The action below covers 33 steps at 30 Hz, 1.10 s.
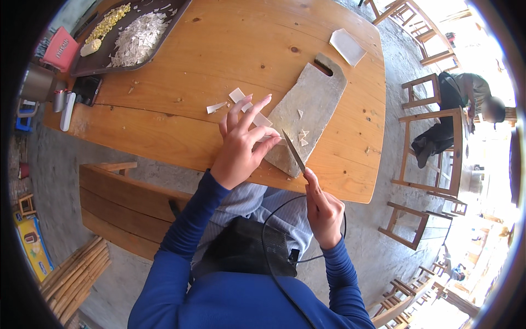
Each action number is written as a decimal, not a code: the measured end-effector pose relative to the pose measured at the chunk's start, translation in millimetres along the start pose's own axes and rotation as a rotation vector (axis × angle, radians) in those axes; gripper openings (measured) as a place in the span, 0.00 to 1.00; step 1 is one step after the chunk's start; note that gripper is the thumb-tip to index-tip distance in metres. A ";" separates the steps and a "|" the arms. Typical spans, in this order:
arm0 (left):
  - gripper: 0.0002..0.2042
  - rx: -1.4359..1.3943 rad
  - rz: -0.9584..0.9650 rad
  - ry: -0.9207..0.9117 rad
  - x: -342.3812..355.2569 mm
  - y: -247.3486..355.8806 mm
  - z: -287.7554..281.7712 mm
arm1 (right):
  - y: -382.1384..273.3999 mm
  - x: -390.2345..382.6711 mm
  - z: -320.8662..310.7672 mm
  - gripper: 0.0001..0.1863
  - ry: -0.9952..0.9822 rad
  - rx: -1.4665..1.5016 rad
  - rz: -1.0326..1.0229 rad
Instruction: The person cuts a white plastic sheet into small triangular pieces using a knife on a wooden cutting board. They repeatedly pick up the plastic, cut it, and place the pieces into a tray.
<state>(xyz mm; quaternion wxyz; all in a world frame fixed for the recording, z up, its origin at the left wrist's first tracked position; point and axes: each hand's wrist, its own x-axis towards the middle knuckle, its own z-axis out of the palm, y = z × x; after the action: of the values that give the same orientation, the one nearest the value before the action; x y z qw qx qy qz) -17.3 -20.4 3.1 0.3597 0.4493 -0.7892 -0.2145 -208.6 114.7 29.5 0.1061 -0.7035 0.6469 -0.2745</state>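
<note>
My left hand (241, 143) pinches a thin white strip (280, 141) between thumb and forefinger, with its other fingers raised. The strip lies at the near-left edge of a worn grey cutting board (301, 104). In my right hand (324, 213) is a small knife (295, 153), its blade pointing away over the board, its tip close to the strip. Small cut triangles (304, 137) lie to the right of the blade. Beside the left fingers, on the table, are a white rectangular piece (236, 95) and a smaller white scrap (216, 108); fingers partly cover other pieces.
The wooden table (219, 49) carries a dark tray (104, 71) with a heap of white chips (141, 39) and yellow pieces (109, 23). A white sheet (347, 47) lies beyond the board. A phone (86, 90) and red container (60, 49) are left. A bench (129, 205) stands left; a person sits right.
</note>
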 end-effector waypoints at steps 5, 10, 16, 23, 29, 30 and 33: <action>0.05 0.002 0.002 0.000 0.4 0.4 0.8 | 1.0 1.8 5.6 0.36 -0.013 -0.015 -0.010; 0.04 0.008 -0.015 -0.004 0.7 1.0 0.8 | -5.8 13.5 8.5 0.37 -0.024 -0.092 -0.023; 0.04 0.019 -0.011 0.003 0.0 0.9 -0.8 | -11.6 10.1 -0.2 0.36 -0.060 -0.118 0.016; 0.04 -0.003 -0.004 0.006 -0.9 -1.1 1.6 | -11.4 -4.0 0.1 0.32 -0.034 -0.103 0.064; 0.06 0.079 0.000 0.030 -1.7 6.7 -3.4 | -10.5 5.9 20.3 0.26 0.110 0.051 0.087; 0.06 0.080 -0.012 0.023 -2.1 8.1 -4.3 | -11.8 8.0 22.4 0.25 0.136 0.067 0.101; 0.07 0.094 -0.042 0.009 -3.8 10.3 -6.0 | -14.7 10.5 25.7 0.23 0.221 0.096 0.145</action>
<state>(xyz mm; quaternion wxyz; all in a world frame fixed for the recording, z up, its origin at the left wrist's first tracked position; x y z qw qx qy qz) -17.2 -12.0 12.3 0.3373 0.4830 -0.7871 -0.1825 -182.5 101.3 18.3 0.0874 -0.6144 0.6901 -0.3724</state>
